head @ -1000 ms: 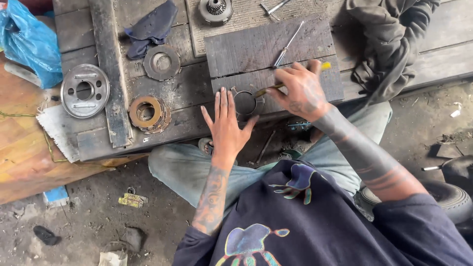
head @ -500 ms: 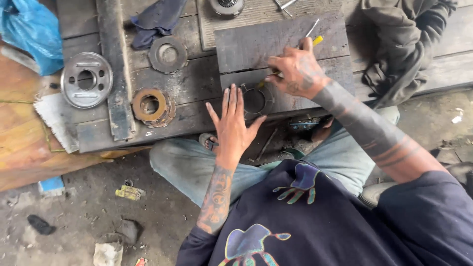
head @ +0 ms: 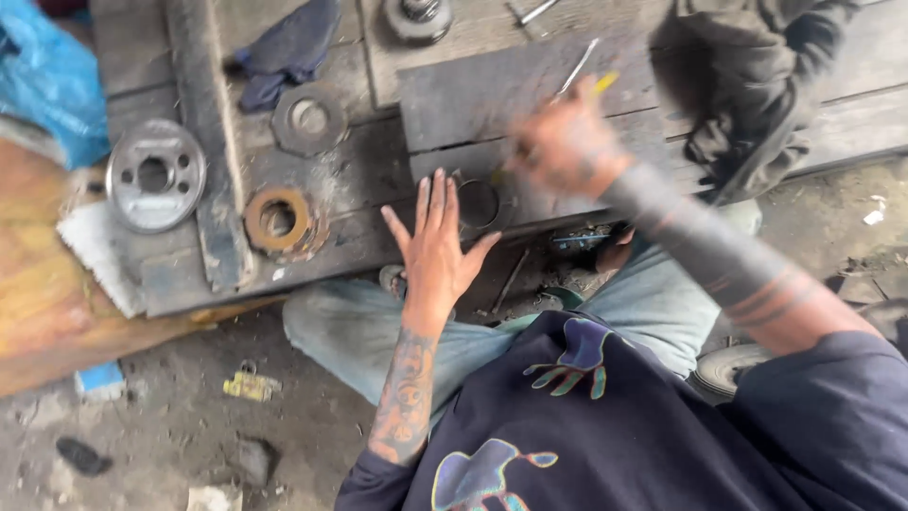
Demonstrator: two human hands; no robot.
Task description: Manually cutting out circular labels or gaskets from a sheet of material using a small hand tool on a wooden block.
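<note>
My left hand (head: 437, 241) rests flat with fingers spread on the dark wooden bench (head: 369, 180), beside a dark metal ring (head: 478, 202) lying at the bench's front edge. My right hand (head: 565, 147), blurred by motion, is closed around a thin tool with a yellow handle end (head: 603, 83) and a metal shaft (head: 577, 68) pointing away from me. The tool hand sits just right of and above the ring. Whether the tool's tip touches the ring is hidden.
On the bench lie a silver round hub (head: 155, 175), a rusty ring (head: 276, 219), a grey disc (head: 308, 119), a dark rag (head: 288, 43) and a gear part (head: 416, 17). A dark jacket (head: 747, 85) lies at right, a blue bag (head: 47, 80) at left.
My right hand has lifted and shifted up and right with the tool, now blurred. My left hand stays flat by the ring. The camera view has drifted slightly.
</note>
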